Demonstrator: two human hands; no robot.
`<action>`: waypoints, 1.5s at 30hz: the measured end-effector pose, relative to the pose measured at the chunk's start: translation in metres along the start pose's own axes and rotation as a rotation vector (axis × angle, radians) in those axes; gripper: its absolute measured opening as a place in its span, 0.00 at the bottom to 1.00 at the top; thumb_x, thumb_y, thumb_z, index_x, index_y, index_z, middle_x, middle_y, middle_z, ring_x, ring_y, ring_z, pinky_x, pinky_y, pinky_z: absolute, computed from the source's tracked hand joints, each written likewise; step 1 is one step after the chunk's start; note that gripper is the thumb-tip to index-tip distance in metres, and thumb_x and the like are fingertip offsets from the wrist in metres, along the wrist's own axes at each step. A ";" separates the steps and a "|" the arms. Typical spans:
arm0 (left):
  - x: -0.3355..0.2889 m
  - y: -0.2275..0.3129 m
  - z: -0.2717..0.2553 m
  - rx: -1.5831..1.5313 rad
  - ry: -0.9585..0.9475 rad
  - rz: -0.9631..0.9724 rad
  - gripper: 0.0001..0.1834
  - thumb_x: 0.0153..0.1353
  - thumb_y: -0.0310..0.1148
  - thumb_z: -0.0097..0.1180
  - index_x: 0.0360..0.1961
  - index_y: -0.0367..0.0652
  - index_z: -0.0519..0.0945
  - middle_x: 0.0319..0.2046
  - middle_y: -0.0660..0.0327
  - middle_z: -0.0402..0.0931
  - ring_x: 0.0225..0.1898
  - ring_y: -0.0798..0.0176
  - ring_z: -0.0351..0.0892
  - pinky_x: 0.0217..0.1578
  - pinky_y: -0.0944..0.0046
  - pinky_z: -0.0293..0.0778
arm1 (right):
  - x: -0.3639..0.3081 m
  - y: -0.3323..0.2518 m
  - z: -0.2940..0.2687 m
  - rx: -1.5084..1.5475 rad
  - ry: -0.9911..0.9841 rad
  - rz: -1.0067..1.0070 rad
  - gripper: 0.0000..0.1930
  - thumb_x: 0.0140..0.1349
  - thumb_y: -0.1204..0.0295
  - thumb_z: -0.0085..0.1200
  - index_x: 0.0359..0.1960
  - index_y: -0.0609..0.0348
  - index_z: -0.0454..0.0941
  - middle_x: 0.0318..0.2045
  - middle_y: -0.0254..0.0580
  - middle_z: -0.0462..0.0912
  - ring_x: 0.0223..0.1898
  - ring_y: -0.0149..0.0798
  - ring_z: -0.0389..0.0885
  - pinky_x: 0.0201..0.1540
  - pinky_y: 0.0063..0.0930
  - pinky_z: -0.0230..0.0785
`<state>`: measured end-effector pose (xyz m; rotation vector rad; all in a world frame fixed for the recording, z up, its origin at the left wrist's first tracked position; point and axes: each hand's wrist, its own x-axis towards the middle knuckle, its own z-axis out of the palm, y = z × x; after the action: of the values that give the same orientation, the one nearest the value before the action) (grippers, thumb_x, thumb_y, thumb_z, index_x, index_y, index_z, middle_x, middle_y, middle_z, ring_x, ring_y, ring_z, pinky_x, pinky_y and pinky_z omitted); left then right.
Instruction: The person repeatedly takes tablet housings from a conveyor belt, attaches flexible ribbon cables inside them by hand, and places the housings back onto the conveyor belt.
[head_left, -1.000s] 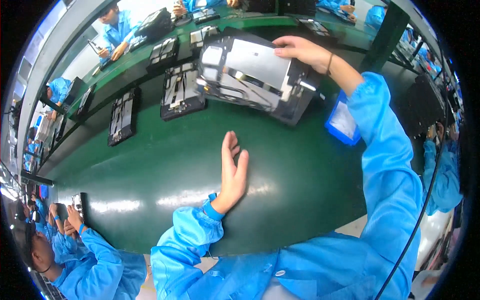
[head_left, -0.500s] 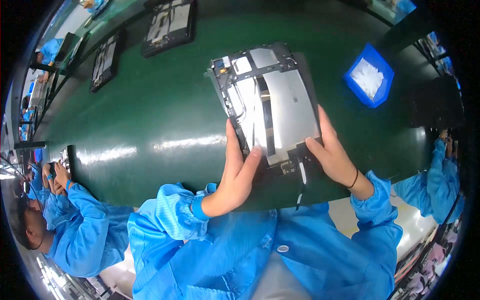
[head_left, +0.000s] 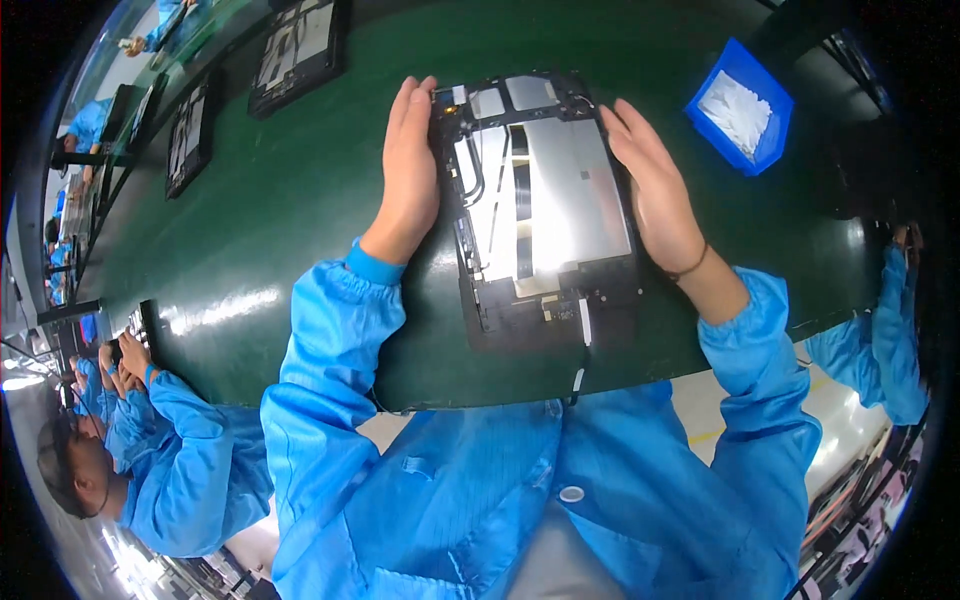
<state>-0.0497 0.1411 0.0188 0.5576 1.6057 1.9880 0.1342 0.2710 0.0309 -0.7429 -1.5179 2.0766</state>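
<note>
An opened tablet lies in front of me on the green table, its silver battery and black frame facing up. Along its left edge rests my left hand, fingers straight and pointing to the far end. My right hand is at the right edge in much the same pose, fingers stretched and thumb hidden. Neither hand is wrapped round the tablet. From the near end a white and black ribbon cable hangs toward me. A dark, thin sheet or panel shows under the near end.
Two more opened tablets lie at the far left. A blue bin with small white pieces stands at the far right. Co-workers in blue sit on both sides, the left one's hands on a device. The table's near edge runs before my body.
The tablet has come down flat onto the table. Both hands have let go of its near corners and slid away from me along its sides, fingers straightening.
</note>
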 end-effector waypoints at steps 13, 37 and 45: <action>-0.016 -0.015 0.007 0.626 0.034 0.326 0.27 0.64 0.44 0.53 0.58 0.37 0.69 0.63 0.45 0.59 0.67 0.44 0.51 0.66 0.52 0.48 | 0.012 -0.002 -0.009 -0.441 0.016 -0.277 0.28 0.66 0.64 0.47 0.66 0.57 0.60 0.70 0.48 0.55 0.72 0.45 0.48 0.72 0.34 0.39; -0.091 0.021 -0.016 0.998 -0.571 1.642 0.09 0.48 0.37 0.64 0.33 0.64 0.84 0.37 0.79 0.80 0.42 0.72 0.73 0.54 0.60 0.59 | -0.033 -0.015 0.008 -0.992 -0.487 -0.640 0.05 0.54 0.67 0.60 0.28 0.49 0.76 0.31 0.33 0.78 0.43 0.37 0.76 0.57 0.39 0.54; -0.059 0.028 0.011 0.803 -0.340 0.785 0.09 0.41 0.30 0.70 0.27 0.51 0.84 0.30 0.70 0.81 0.40 0.63 0.77 0.56 0.54 0.55 | 0.027 -0.083 -0.129 -1.732 0.601 -0.855 0.10 0.64 0.67 0.55 0.44 0.54 0.80 0.40 0.42 0.84 0.40 0.40 0.82 0.47 0.33 0.70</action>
<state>-0.0009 0.1086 0.0493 1.9549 2.1062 1.4485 0.2033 0.4033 0.0749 -0.7890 -2.2940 -0.3916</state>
